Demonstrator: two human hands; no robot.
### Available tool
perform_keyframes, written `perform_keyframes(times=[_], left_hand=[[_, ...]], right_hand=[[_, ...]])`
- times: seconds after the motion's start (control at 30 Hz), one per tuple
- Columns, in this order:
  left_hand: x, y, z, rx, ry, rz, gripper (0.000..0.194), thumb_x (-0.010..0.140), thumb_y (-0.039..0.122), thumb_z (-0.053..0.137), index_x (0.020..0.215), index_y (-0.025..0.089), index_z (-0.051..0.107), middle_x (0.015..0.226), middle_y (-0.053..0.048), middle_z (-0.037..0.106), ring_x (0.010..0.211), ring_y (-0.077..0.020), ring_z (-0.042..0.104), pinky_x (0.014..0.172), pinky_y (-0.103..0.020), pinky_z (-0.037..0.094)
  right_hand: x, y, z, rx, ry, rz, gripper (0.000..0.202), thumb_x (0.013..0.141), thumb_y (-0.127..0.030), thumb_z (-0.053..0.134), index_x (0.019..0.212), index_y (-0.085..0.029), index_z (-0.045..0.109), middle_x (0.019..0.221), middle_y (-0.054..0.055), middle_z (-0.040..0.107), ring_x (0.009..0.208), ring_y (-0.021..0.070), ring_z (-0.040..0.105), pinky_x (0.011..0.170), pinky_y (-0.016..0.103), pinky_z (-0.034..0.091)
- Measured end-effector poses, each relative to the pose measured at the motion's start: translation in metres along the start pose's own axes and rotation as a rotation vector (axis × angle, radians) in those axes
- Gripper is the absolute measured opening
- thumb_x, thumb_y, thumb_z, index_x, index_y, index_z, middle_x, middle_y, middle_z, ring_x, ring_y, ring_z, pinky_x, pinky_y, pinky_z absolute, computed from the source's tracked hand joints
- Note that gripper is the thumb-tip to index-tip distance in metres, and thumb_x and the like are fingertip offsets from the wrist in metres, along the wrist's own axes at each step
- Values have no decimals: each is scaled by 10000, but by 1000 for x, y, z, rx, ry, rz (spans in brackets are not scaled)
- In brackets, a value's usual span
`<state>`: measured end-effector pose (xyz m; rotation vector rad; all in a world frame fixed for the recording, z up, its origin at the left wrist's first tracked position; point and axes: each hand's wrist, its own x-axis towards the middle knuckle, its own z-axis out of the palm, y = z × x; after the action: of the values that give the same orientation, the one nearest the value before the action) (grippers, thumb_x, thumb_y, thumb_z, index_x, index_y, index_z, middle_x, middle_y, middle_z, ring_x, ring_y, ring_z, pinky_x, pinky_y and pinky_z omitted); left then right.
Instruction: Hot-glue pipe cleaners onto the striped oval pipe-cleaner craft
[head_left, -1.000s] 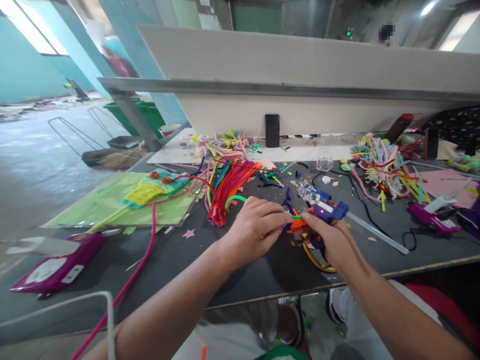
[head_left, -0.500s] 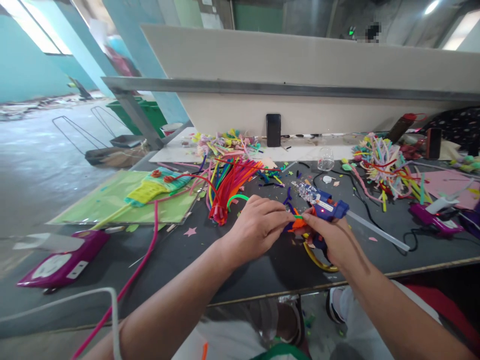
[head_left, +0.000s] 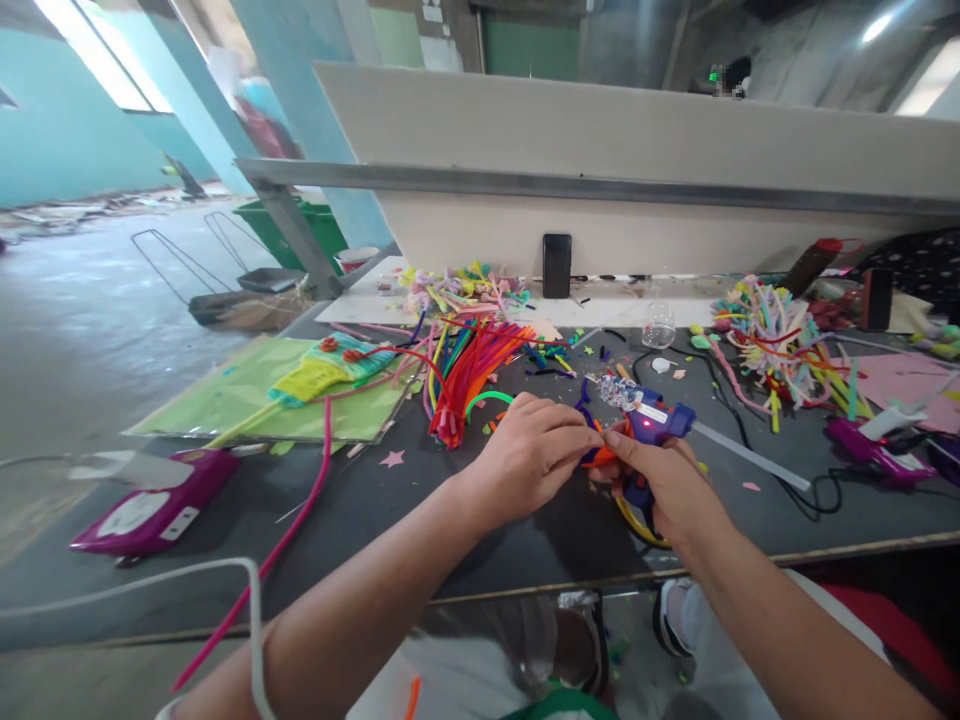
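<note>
My left hand (head_left: 529, 445) is closed in a pinch, and a bright green pipe cleaner (head_left: 487, 398) arcs out on its left side. Its fingertips meet those of my right hand (head_left: 671, 480), which is closed around a blue hot glue gun (head_left: 660, 418). A small light glows on the gun, clear glue stringy material clings about its nozzle end, and a translucent glue stick (head_left: 750, 455) juts from its rear. Between the hands shows an orange piece (head_left: 598, 457), pinched by my right thumb and fingers; its full shape is hidden. A yellow curved piece (head_left: 641, 525) hangs below.
A bundle of coloured pipe cleaners (head_left: 480, 375) lies left of centre. A yellow and teal pipe-cleaner piece (head_left: 330, 365) rests on a green sheet (head_left: 217, 395). Purple power strips (head_left: 154, 505) sit at both sides. A phone (head_left: 556, 266) leans against the back board.
The view has shifted slightly, so the table's things sit further right. My fingertips have drawn closer together, and the green bit between them is now hidden. The glue gun shifted slightly with my right hand.
</note>
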<state>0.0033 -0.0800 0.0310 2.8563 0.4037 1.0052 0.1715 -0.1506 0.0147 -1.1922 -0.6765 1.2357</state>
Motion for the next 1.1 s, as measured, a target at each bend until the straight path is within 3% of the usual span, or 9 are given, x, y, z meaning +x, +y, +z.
perform_keyframes(times=[0.2, 0.3, 0.4, 0.53, 0.77, 0.97, 1.1], left_hand=[[-2, -5, -10, -35, -18, -146, 312, 902, 281, 542, 1202, 202, 578, 1053, -80, 703, 975, -207, 633, 867, -359, 369], [-5, -16, -20, -22, -49, -205, 256, 879, 300, 583, 1119, 233, 642, 996, -52, 724, 932, -200, 651, 929, -386, 346], [-8, -27, -22, -110, -54, -245, 179, 868, 278, 595, 999, 218, 701, 930, -39, 740, 864, -175, 671, 882, -345, 410], [-11, -32, -13, -330, 57, -330, 152, 834, 277, 628, 891, 180, 729, 853, -51, 739, 790, -166, 673, 727, -266, 505], [-14, -28, -2, -404, 155, -428, 134, 818, 238, 643, 866, 163, 743, 830, -52, 731, 774, -165, 677, 709, -249, 524], [-13, -28, 0, -397, 166, -424, 151, 827, 248, 621, 855, 162, 743, 823, -54, 729, 770, -171, 677, 696, -254, 526], [-13, -30, 1, -392, 157, -437, 179, 836, 273, 609, 857, 157, 744, 813, -58, 724, 745, -169, 669, 677, -255, 519]], right_hand=[[4, 1, -1, -17, 26, -22, 314, 615, -362, 815, 754, -169, 609, 543, 1, 674, 489, 170, 669, 384, 195, 433], [9, -2, -4, -22, 11, -18, 294, 638, -346, 803, 764, -179, 597, 531, -10, 660, 486, 171, 664, 366, 191, 415], [14, -4, -7, -47, -5, 1, 291, 649, -341, 799, 784, -186, 593, 539, -9, 658, 500, 185, 676, 375, 199, 424], [20, -3, -9, -62, -1, -2, 262, 677, -345, 782, 786, -189, 601, 584, 2, 687, 445, 159, 650, 383, 205, 434], [21, -7, -7, -115, 38, -28, 321, 686, -409, 775, 858, -172, 645, 599, 21, 690, 489, 168, 662, 388, 202, 442], [-15, -14, -20, -299, 236, -360, 365, 749, -471, 701, 1029, -241, 662, 821, 37, 727, 507, 155, 628, 468, 275, 465], [-51, -6, -27, -567, 265, -402, 271, 800, -507, 619, 926, -277, 684, 599, 8, 660, 569, 201, 626, 605, 354, 500]])
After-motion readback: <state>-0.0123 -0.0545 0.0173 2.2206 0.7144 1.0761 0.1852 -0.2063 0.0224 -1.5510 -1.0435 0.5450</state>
